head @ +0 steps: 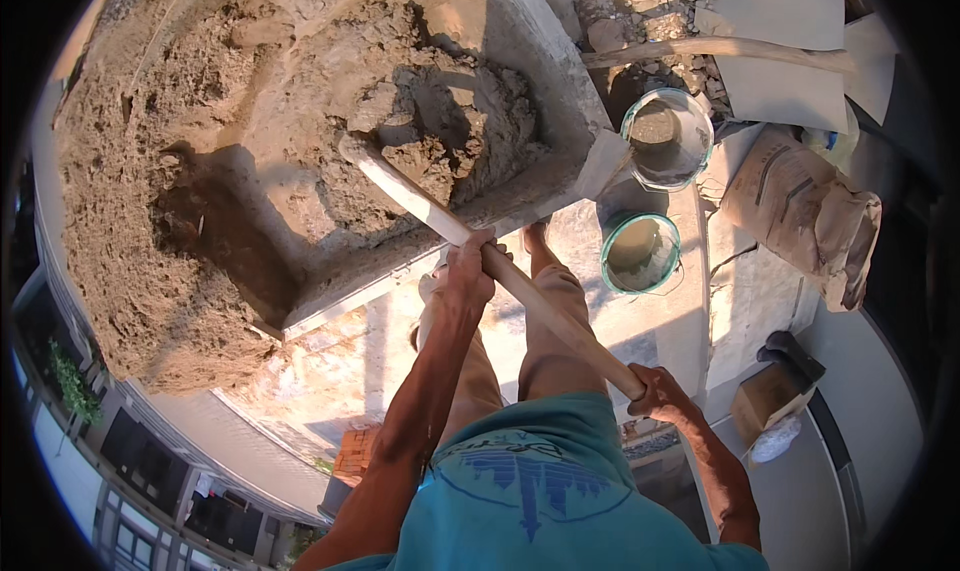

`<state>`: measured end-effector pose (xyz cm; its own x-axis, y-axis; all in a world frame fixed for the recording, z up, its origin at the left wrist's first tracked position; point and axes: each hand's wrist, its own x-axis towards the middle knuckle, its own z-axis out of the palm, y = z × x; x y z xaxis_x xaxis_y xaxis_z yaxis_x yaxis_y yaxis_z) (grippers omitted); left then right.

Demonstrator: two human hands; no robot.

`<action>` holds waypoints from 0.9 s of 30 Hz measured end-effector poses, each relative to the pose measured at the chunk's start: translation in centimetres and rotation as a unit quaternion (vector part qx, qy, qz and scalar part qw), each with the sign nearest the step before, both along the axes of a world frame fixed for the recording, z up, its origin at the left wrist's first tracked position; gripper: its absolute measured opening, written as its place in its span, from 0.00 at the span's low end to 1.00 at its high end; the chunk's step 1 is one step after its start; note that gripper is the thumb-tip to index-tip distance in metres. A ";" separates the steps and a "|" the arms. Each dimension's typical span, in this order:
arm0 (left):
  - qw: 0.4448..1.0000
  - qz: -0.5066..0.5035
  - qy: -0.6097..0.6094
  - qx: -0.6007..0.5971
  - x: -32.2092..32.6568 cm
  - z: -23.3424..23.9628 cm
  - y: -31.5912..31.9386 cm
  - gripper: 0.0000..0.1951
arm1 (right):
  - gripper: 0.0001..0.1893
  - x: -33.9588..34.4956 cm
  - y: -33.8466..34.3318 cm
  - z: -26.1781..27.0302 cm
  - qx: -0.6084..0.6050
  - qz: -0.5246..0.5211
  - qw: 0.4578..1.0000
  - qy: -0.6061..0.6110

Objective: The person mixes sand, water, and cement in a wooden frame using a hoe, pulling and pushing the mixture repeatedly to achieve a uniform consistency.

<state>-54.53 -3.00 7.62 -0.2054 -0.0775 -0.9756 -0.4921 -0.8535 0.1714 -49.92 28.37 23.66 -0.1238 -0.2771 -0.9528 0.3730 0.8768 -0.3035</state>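
A long wooden tool handle point(540, 304) runs diagonally from the mortar towards my lower right. My left hand point(474, 262) is closed around its middle, just over the trough's near edge. Near the handle's rear end, my right hand point(660, 394) grips it. The far end of the handle reaches over a heap of wet mortar point(375, 105) in a mixing trough point(525, 214); what head it carries is hidden in the mortar or cannot be made out. Brownish water or wet mix lies in a dark hollow at the trough's left, beside a large pile of sand point(187, 316).
Right of the trough stand two buckets with green rims, one point(667, 184) above the other point(640, 290). Farther right lie a paper sack point(795, 211), flat boards point(780, 90) and a wooden pole point(720, 46). A cardboard box point(765, 406) and orange bricks point(355, 455) are lower down.
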 end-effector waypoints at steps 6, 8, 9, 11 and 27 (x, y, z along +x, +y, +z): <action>0.996 -0.034 0.073 -0.027 3.4 3.7 5.0 0.07 | 0.14 6.2 7.2 -9.7 0.019 0.008 0.975 0.221; 0.971 -0.143 0.158 -0.103 5.0 4.5 6.1 0.06 | 0.12 6.4 8.1 -9.7 0.037 0.025 0.969 0.245; 0.934 -0.218 0.208 -0.191 5.8 4.9 6.7 0.07 | 0.11 6.5 8.9 -9.7 0.038 0.029 0.966 0.253; 0.946 -0.194 0.202 -0.163 6.0 4.8 7.6 0.06 | 0.09 6.3 10.0 -9.3 0.035 0.045 0.960 0.275; 0.994 0.049 0.082 -0.051 -0.8 -7.0 0.9 0.08 | 0.17 -1.7 1.2 -8.5 0.037 0.077 0.976 0.202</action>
